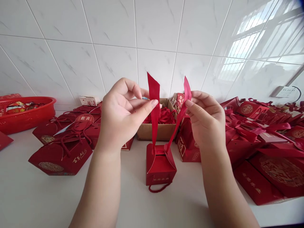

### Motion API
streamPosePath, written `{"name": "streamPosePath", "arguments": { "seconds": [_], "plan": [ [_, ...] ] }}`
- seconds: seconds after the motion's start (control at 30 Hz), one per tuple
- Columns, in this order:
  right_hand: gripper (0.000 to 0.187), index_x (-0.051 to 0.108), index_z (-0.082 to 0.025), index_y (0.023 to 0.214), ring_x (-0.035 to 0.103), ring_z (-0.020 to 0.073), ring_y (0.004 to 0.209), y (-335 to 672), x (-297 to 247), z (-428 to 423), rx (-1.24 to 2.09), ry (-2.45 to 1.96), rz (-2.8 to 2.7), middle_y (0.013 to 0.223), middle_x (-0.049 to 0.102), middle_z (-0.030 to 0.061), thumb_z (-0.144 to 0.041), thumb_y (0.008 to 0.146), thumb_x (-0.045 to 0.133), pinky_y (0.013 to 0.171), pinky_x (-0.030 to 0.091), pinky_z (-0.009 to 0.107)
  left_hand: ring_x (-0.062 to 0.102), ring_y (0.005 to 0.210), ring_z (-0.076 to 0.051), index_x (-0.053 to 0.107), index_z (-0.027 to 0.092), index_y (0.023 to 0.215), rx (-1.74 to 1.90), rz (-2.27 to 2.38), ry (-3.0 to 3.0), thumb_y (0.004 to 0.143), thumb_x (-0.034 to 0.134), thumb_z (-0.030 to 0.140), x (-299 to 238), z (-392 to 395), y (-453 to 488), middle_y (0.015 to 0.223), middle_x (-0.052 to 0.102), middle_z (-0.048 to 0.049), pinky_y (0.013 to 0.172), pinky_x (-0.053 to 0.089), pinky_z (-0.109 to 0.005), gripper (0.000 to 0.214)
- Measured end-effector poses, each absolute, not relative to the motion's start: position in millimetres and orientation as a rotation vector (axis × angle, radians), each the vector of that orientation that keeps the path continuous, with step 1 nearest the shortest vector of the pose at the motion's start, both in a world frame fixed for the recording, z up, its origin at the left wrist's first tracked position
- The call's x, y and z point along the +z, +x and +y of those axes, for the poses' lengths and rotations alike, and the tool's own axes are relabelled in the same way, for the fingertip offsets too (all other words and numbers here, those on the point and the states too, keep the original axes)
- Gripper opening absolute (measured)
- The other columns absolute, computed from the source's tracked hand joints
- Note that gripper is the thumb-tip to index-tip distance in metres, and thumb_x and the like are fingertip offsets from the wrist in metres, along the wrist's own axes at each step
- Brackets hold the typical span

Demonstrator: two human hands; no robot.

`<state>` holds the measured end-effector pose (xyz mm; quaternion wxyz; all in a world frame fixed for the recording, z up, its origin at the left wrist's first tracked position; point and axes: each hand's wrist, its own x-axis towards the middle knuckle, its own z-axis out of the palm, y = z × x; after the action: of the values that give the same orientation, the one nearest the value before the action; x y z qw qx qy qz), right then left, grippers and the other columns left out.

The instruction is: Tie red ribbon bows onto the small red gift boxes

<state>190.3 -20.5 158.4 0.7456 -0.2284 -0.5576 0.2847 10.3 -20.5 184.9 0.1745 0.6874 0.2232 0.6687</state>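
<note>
A small red gift box (161,169) stands upright on the white table in front of me, its top flaps folded together. A red ribbon (155,120) is threaded through the top, and its two ends rise in a V. My left hand (129,106) pinches one end between thumb and fingers. The other end is pinched in my right hand (205,115), at about the same height. From the box's near side a twisted red cord (160,191) hangs down onto the table.
Behind the box is a cardboard carton (144,132) of red ribbons. Red boxes with cord handles (61,158) stand left, and several ribbon-tied boxes (280,171) crowd the right. A red plastic basket (30,118) holds wrapped sweets. A tiled wall (114,28) closes the back.
</note>
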Motion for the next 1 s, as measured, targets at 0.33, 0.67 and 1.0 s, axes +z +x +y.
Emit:
{"name": "streamPosePath", "arguments": {
  "seconds": [0.33, 0.67, 1.0],
  "plan": [
    [0.017, 0.063, -0.026, 0.097, 0.064, 0.0134, 0.083, 190.7, 157.5, -21.8, 0.577, -0.524, -1.264, 0.086, 0.065, -0.0007, -0.022, 0.08, 0.065, 0.081, 0.053, 0.03, 0.071, 0.074, -0.019, 0.049, 0.025, 0.089, 1.796, 0.642, 1.822, 0.069, 0.078, 0.022, 185.3, -25.3, 17.5, 0.078, 0.068, 0.0028, 0.07, 0.059, -0.033, 0.036],
    [0.008, 0.065, -0.022, 0.088, 0.065, 0.0129, 0.077, 189.7, 159.1, -23.0, 0.747, -0.497, -1.243, 0.086, 0.065, 0.0002, -0.024, 0.08, 0.066, 0.072, 0.054, 0.028, 0.07, 0.074, -0.018, 0.053, 0.025, 0.098, 1.707, 0.614, 1.737, 0.071, 0.077, 0.024, 184.3, -26.4, 25.7, 0.079, 0.069, 0.0, 0.066, 0.058, -0.03, 0.036],
    [0.011, 0.07, -0.025, 0.089, 0.067, 0.0147, 0.083, 183.7, 158.5, -30.2, 0.684, -0.457, -1.373, 0.087, 0.07, -0.0006, -0.022, 0.079, 0.068, 0.072, 0.056, 0.028, 0.07, 0.069, -0.017, 0.058, 0.021, 0.102, 1.605, 0.671, 1.734, 0.072, 0.076, 0.025, 183.8, -33.2, 37.0, 0.076, 0.072, -0.0015, 0.059, 0.057, -0.025, 0.035]
  ]
}}
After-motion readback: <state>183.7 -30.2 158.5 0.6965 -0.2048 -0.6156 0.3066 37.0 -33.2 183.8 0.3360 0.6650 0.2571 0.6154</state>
